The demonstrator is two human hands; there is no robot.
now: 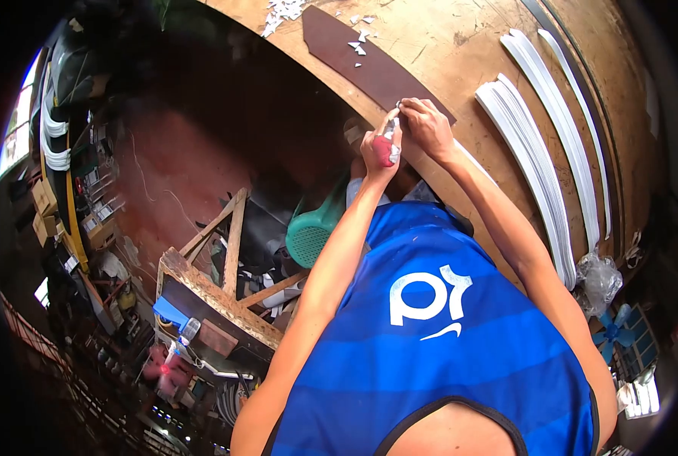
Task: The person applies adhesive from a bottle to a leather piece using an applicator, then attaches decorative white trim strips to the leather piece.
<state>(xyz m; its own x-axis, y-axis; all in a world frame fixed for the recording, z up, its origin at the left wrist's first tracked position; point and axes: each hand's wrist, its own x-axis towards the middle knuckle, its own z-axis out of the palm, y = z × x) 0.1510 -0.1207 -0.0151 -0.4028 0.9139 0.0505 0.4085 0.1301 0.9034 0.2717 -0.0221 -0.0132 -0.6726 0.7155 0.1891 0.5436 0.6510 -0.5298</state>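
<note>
Two hands meet at the near end of a brown panel point(369, 57) on the wooden table point(468, 34).
The right hand point(428, 128) is pinched closed over the panel's edge, its fingertips meeting those of the left hand point(382, 146), which has red and white material at its palm; whether either grips anything small is unclear. White scraps point(358, 49) lie on the panel, and bundled white strips point(523, 156) to its right.

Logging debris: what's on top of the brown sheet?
A few small white scraps on the brown sheet, toward its far end. The right hand blocks part of the near end, so whatever is beneath it can't be seen.
</note>
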